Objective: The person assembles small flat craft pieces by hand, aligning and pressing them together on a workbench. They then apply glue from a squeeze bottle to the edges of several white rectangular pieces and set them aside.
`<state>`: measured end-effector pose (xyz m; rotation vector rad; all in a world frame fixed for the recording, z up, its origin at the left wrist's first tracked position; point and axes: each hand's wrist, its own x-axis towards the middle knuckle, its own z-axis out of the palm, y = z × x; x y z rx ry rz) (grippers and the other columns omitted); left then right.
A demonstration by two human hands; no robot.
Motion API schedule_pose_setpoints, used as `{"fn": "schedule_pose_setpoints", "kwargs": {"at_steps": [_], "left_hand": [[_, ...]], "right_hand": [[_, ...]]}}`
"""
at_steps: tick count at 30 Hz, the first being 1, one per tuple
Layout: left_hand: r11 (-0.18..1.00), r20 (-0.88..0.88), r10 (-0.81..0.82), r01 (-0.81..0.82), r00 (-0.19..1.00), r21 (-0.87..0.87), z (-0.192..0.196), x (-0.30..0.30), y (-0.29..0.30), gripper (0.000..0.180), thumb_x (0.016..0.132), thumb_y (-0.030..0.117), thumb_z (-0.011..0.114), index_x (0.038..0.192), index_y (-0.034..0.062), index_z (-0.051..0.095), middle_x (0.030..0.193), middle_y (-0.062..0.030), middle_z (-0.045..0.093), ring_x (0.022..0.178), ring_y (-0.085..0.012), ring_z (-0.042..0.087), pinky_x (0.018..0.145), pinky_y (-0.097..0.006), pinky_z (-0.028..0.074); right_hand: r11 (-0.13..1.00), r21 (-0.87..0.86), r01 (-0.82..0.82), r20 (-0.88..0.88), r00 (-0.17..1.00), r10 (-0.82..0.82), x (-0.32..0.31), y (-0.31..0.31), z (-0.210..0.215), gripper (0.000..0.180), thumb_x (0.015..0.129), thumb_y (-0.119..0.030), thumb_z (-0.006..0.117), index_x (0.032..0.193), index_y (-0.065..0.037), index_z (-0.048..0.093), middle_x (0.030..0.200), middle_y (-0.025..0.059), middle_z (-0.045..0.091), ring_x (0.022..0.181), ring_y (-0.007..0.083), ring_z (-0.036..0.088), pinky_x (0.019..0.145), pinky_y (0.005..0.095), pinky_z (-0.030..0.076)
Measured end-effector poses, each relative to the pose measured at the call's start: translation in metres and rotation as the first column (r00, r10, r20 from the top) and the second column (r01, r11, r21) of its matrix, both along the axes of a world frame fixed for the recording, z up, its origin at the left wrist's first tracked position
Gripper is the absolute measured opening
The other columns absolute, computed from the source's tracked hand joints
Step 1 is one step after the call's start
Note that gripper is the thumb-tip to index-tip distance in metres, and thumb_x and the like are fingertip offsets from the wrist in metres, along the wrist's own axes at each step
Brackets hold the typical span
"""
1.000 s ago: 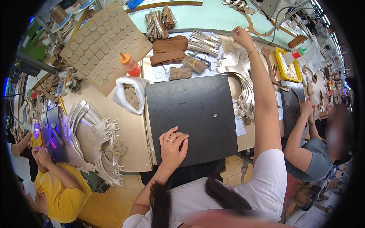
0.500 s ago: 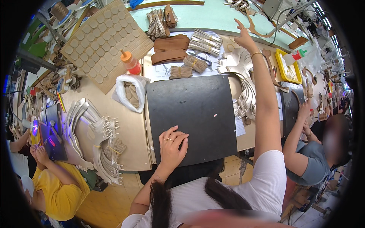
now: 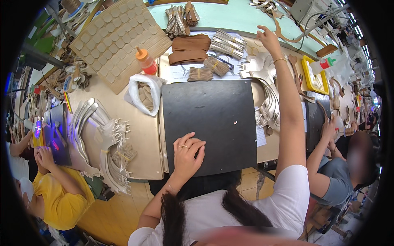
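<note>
From where I stand, the right hand (image 3: 269, 40) stretches toward the far side of the bench (image 3: 143, 147), fingers apart, nothing visible in them; the cream strap pieces (image 3: 257, 67) lie just bodyward of it, their long curves running roughly along the forearm (image 3: 290, 96). The left hand (image 3: 188, 153), farther from them, rests on the black mat (image 3: 211, 110), fingers loosely bent, gripping nothing
</note>
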<state>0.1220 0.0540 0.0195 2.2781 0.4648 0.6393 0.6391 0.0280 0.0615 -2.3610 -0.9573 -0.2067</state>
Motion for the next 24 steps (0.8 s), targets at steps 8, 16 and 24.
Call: {"fn": "schedule_pose_setpoints", "kwargs": {"at_steps": [8,16,24], "left_hand": [[1.000,0.006,0.015,-0.015,1.000,-0.025,0.002,-0.001,0.001,0.027,0.083,0.009,0.072,0.109,0.0077,0.069,0.104,-0.0054,0.067,0.118,-0.0251,0.058,0.100,-0.044,0.038],[0.995,0.077,0.054,-0.048,0.996,-0.085,-0.001,-0.003,0.001,0.038,0.084,0.010,0.071,0.121,0.0059,0.064,0.115,-0.0106,0.063,0.115,-0.0276,0.058,0.100,-0.042,0.040],[0.951,0.176,0.087,-0.029,0.981,-0.308,-0.008,-0.012,0.003,0.051,0.086,0.009,0.072,0.134,0.0028,0.053,0.129,-0.0159,0.056,0.115,-0.0287,0.057,0.104,-0.038,0.041]], "right_hand": [[0.957,-0.024,-0.289,-0.104,0.953,0.285,-0.085,0.031,0.007,0.035,0.090,-0.033,0.073,0.113,-0.008,0.066,0.073,0.0044,0.062,0.067,0.0165,0.058,0.064,0.0320,0.047],[0.828,-0.312,-0.465,-0.011,0.874,0.486,-0.170,0.030,-0.020,0.051,0.080,-0.024,0.078,0.126,-0.012,0.060,0.105,0.0169,0.067,0.098,0.0349,0.065,0.086,0.0443,0.052],[0.915,0.062,-0.398,-0.200,0.893,0.402,-0.212,0.014,0.034,0.049,0.083,-0.020,0.074,0.128,-0.007,0.060,0.099,0.0157,0.072,0.086,0.0277,0.070,0.078,0.0388,0.054]]}}
